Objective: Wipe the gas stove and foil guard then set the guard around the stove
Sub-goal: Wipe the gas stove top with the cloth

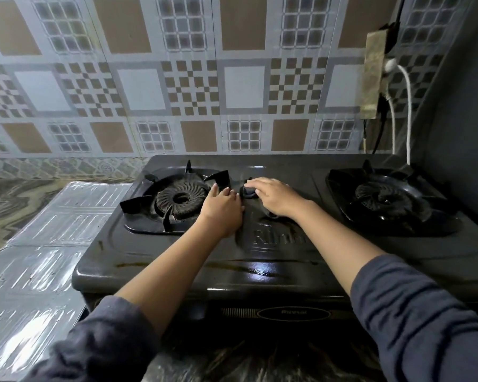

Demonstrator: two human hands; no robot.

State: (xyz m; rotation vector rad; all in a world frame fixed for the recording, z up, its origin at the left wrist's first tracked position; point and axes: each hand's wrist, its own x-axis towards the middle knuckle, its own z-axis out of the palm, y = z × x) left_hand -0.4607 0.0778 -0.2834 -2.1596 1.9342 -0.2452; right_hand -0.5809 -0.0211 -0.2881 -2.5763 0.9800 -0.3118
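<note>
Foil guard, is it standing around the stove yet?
No, the foil guard lies flat on the counter left of the gas stove.

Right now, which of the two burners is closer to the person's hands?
The left burner, the one beside the foil guard: the left hand rests at its edge, by a grate prong. The right burner sits farther off, untouched.

Both forearms stretched forward (bare below dark sleeves). The left hand lay palm-down, fingers straight — the right hand, just beside it, curled its fingers over a dark cloth.
</note>
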